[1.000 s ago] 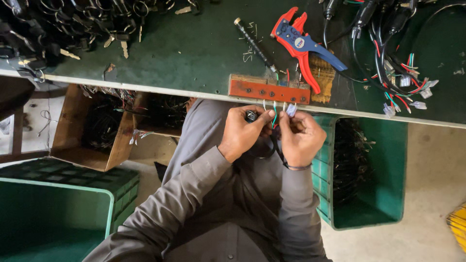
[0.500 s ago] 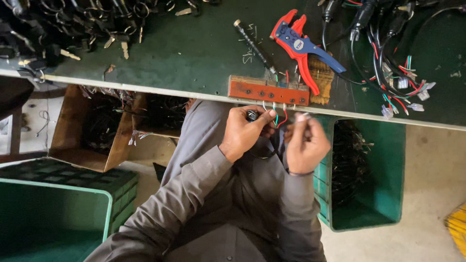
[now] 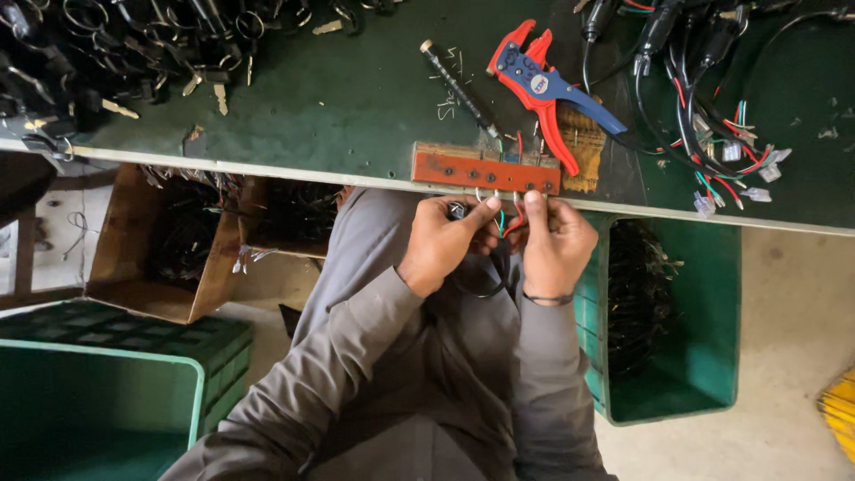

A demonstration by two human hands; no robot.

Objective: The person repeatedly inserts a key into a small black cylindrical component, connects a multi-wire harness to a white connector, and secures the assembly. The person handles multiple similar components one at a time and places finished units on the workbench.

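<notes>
Thin coloured wires, green and red among them, ran from a black cable held in front of the person's lap, just below the near edge of the dark green bench. The left hand was closed around the black cable end, thumb stretched toward the wires. The right hand pinched the wire ends between thumb and fingers, its fingertips up against the underside of a reddish-brown wooden block with a row of small holes, which sat on the bench's front edge. Both hands were touching or nearly touching each other, with the wires between them.

Behind the block lay a red-and-blue wire-stripping tool, and beside that a slim black screwdriver-like rod, both resting flat on the bench. A tangle of black cables with coloured leads and white plugs covered the bench's right end, and a heap of black parts with metal blades filled its left end. Under the bench stood a brown cardboard box holding dark cables on the left and a green plastic crate with more black cables on the right.
</notes>
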